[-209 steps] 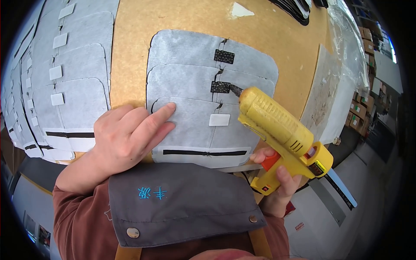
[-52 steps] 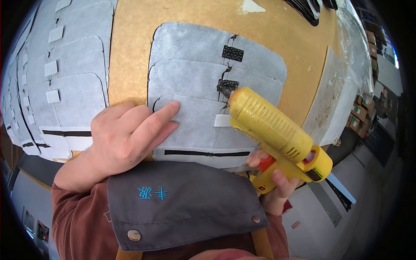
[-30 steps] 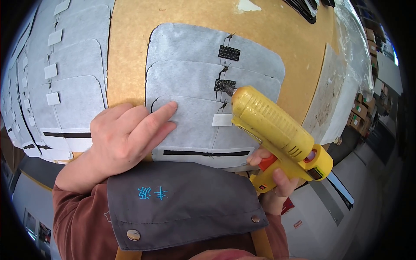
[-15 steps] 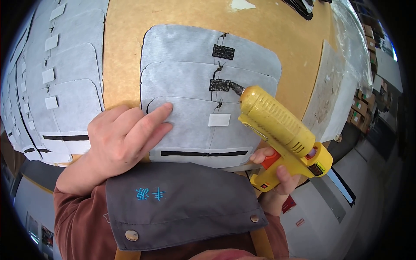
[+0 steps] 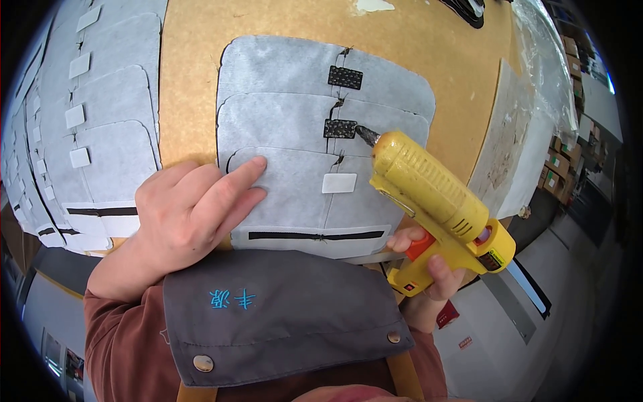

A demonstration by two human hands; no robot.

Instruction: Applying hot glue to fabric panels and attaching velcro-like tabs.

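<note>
Three overlapping pale grey fabric panels lie in front of me: a far panel [image 5: 281, 63], a middle panel [image 5: 268, 120] and a near panel [image 5: 288, 201]. My right hand [image 5: 439, 278] grips a yellow hot glue gun [image 5: 432, 187], fingers at its orange trigger. Its dark nozzle is at the right edge of the middle panel's black speckled patch [image 5: 339, 128]. A similar black patch [image 5: 345, 77] sits on the far panel, and a white rectangular patch [image 5: 339, 183] on the near one. My left hand [image 5: 184, 208] rests at the near panel's left edge, index finger stretched out, holding nothing.
More grey panels with white patches [image 5: 79, 157] overlap in rows on the left of the brown table [image 5: 191, 80]. Clear plastic sheeting [image 5: 546, 67] hangs over the right edge. Dark pieces [image 5: 465, 10] lie at the far right, and cardboard boxes [image 5: 557, 162] stand beyond.
</note>
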